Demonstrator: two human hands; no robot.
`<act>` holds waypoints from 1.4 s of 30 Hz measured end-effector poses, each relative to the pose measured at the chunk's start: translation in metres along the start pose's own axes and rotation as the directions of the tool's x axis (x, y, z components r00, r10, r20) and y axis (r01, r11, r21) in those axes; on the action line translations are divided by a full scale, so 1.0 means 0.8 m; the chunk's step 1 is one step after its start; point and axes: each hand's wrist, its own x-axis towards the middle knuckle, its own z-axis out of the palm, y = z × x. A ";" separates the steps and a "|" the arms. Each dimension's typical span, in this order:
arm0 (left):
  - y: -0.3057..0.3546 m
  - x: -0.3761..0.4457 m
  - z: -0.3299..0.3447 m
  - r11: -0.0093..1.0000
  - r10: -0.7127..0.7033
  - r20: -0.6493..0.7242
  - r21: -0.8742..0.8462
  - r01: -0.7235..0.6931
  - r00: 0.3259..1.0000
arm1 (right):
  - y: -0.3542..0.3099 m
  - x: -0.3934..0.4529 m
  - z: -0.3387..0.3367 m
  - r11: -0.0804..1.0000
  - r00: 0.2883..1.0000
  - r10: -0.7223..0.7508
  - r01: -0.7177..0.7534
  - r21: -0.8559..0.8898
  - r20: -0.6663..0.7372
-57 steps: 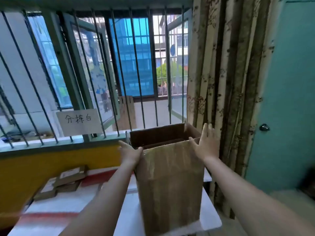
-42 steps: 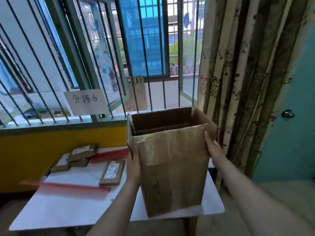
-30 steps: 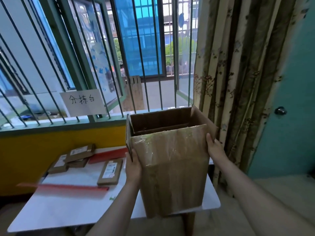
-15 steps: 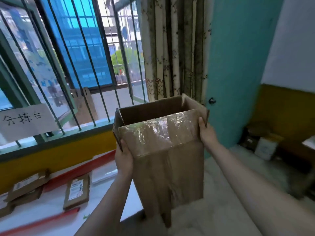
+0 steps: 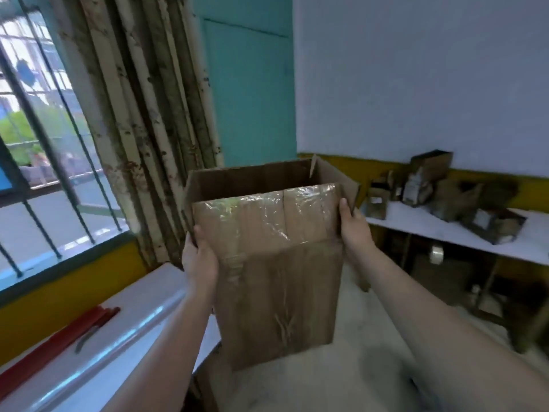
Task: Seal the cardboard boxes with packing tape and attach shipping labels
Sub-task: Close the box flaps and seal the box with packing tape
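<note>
"Cardboard box point(image 5: 276, 263), top flaps open, held in mid-air between 2 hands."

"Where are the fingers?"

"Left hand point(image 5: 199, 260) and right hand point(image 5: 355, 227) each grip a side edge near the top; fingers curl behind it."

Open floor point(image 5: 371, 337) ahead — white table point(image 5: 124, 331) left, cluttered bench point(image 5: 445, 233) right.

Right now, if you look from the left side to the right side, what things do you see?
Window → curtain → left hand → box → right hand → tape roll → boxes on the far table.
</note>
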 end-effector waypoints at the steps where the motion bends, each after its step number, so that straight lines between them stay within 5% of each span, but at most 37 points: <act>1: 0.006 -0.008 0.022 1.000 0.002 0.031 -0.016 -0.001 1.000 | 0.005 0.006 -0.026 1.000 0.999 0.001 -0.001 0.001 -0.035; 15: 0.058 -0.171 0.386 0.999 -0.031 0.466 -0.003 0.037 0.884 | 0.066 0.036 -0.428 0.994 0.862 0.112 -0.100 0.051 -0.495; 24: 0.092 -0.329 0.567 0.999 0.019 0.688 -0.043 0.014 0.725 | 0.088 -0.002 -0.639 0.991 0.708 0.102 -0.132 0.011 -0.699; 35: 0.110 -0.482 0.772 0.995 -0.009 0.891 -0.036 0.090 0.454 | 0.153 -0.006 -0.845 0.985 0.516 0.130 -0.165 0.051 -0.847; 42: 0.132 -0.543 0.915 0.994 -0.019 0.928 -0.023 0.109 0.372 | 0.154 0.050 -0.947 0.984 0.413 0.138 -0.158 0.079 -0.900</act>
